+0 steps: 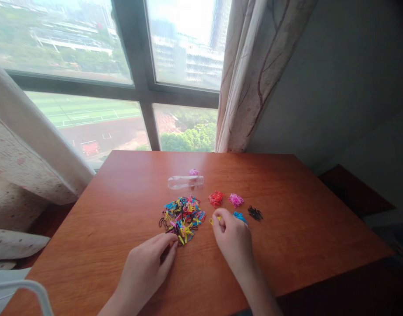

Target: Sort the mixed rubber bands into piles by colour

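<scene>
A mixed pile of small looped clips (183, 213) in black, blue, yellow, pink and red lies on the wooden table; their exact kind is too small to tell. My left hand (147, 261) is at the pile's near edge, thumb and fingertips pinched together beside a yellow clip (180, 240). Just right of the pile, my right hand (232, 239) hovers with its fingers curled into a pinch over a few yellow clips (211, 221), which it partly covers. Whatever either pinch holds is hidden. Partly behind the right hand sits a group of blue clips (240, 217).
Sorted by colour, red clips (216, 199), pink clips (236, 200) and black clips (255, 213) form small heaps on the right. A clear plastic bottle (181, 182) lies beyond the pile, near a pink object (194, 172). The table (122, 202) meets a window with curtains (240, 79).
</scene>
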`<state>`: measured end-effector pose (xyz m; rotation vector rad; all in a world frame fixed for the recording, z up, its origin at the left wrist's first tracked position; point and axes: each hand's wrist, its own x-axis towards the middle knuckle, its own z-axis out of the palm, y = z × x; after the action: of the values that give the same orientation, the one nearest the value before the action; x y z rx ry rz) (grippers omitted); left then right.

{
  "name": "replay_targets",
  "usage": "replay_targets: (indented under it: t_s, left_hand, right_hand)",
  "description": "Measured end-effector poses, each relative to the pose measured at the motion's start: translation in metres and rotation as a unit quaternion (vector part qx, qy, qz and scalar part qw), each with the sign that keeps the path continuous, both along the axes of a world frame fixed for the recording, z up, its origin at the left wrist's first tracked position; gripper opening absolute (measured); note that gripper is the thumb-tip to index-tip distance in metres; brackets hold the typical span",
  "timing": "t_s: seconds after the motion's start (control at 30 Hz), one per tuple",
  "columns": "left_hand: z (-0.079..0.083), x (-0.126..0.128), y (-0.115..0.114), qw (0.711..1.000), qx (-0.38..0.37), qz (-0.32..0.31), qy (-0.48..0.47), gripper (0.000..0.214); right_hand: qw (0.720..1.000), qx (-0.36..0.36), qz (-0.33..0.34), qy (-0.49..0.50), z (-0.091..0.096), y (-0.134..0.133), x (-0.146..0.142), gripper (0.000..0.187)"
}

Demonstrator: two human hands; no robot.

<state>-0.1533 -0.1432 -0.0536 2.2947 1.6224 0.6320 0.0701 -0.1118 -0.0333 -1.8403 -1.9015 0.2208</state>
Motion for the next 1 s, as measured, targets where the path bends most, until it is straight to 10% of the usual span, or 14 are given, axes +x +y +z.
replay_targets:
  t_s: [0.43, 1.0]
  left_hand:
    - [-0.002, -0.001, -0.002, 1.000, -0.023, 0.002, 0.002, 0.018]
    - [0.002, 0.001, 0.000, 1.000, -0.001, 0.001, -0.008, 0.020]
  right_hand:
    - [0.992, -0.059, -0.034, -0.102, 0.007, 0.057, 0.019, 0.013]
    - [0.992, -0.092, 0.090, 0.005, -0.009, -0.027, -0.030, 0.015]
